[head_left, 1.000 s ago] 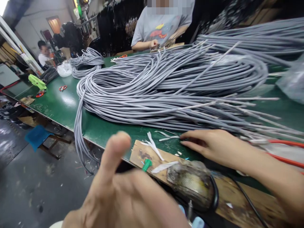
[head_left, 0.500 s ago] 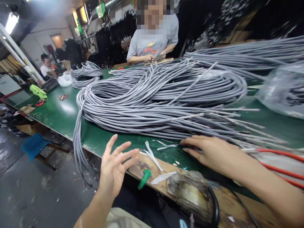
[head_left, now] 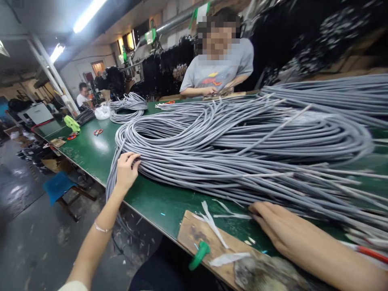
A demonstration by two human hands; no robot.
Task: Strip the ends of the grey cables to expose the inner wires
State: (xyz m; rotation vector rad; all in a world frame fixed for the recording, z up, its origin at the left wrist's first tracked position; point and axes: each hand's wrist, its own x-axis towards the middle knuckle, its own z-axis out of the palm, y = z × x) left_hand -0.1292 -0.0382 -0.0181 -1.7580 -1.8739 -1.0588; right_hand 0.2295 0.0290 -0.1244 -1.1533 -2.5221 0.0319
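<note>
A big heap of long grey cables [head_left: 230, 145] lies across the green table [head_left: 151, 200]. My left hand [head_left: 126, 169] rests on the cables' looped left end, its fingers curled onto the strands where they hang over the table edge. My right hand [head_left: 277, 228] lies flat on the table at the near side of the heap, fingertips touching the nearest strands, fingers stretched out. White paper strips [head_left: 212, 222] lie between my hands, partly on a wooden board [head_left: 197, 234].
A green clamp [head_left: 198, 254] grips the board's near edge. A person in a grey shirt [head_left: 218, 72] works across the table. Smaller cable coils [head_left: 127, 107], red scissors [head_left: 97, 132] and a lime-green tool [head_left: 72, 123] lie at the far left.
My left hand has gone from raised and spread in front of me to resting on the cables' looped left end. My view has tilted up. My right hand has stayed in place.
</note>
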